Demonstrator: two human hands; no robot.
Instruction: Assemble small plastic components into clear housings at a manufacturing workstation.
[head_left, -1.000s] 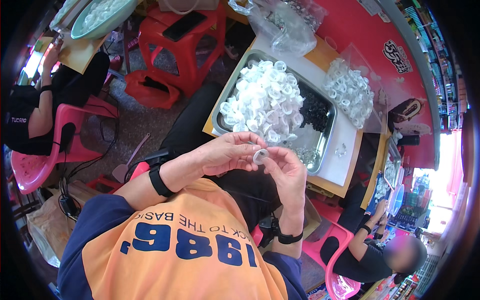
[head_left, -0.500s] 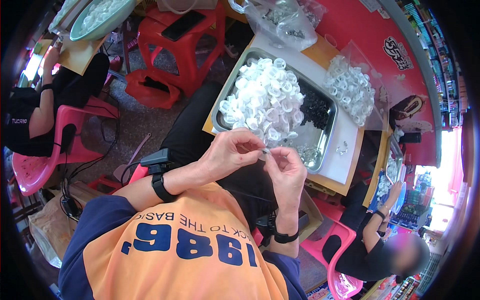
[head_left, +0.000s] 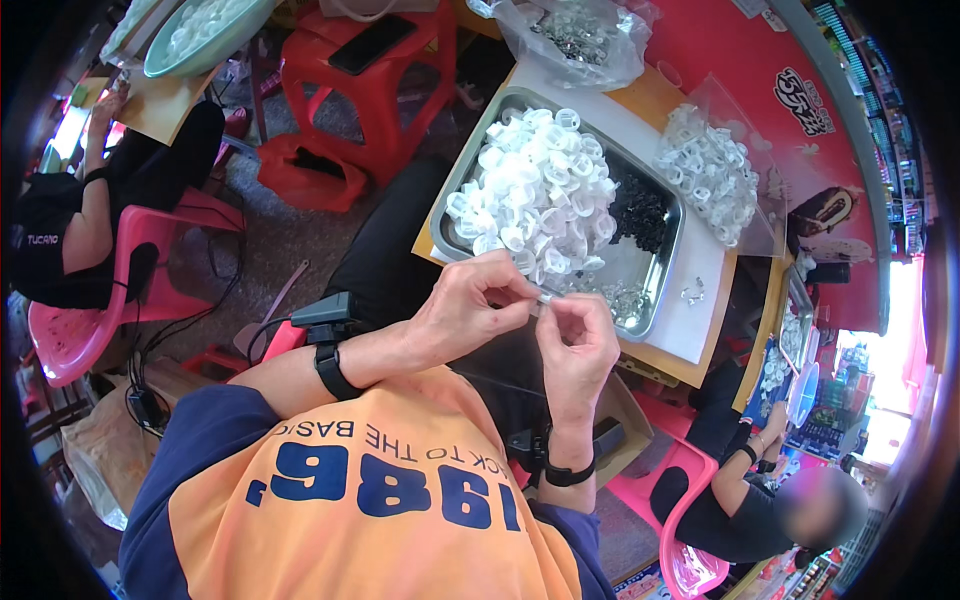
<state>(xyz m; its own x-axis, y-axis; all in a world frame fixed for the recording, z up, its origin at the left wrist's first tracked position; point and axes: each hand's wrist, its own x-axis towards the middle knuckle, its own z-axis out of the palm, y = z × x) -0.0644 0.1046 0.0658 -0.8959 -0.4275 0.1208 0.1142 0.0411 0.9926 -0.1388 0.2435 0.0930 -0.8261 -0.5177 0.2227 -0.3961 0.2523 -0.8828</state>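
Observation:
My left hand (head_left: 480, 308) and my right hand (head_left: 577, 345) meet in front of the tray, fingertips pinched together on a small whitish plastic piece (head_left: 544, 298). Fingers cover most of it, so its full shape is hidden. Just beyond my hands lies a metal tray (head_left: 668, 265). Heaped in its left part are white translucent plastic rings (head_left: 540, 190). Small black parts (head_left: 642, 212) fill its far right corner, and tiny clear or silvery pieces (head_left: 626, 304) lie scattered in its near right corner.
Right of the tray sits a clear bag of plastic rings (head_left: 708, 170); behind it, a bag of silvery parts (head_left: 580, 40). A red stool (head_left: 385, 105) bears a phone (head_left: 372, 45). Other people sit on pink chairs (head_left: 90, 325) at left and right. A pale green basin (head_left: 210, 50) stands far left.
The small piece between my fingertips has turned a little and shows differently. Both hands keep their pinch in nearly the same place. At right, the other person's arm has moved down slightly.

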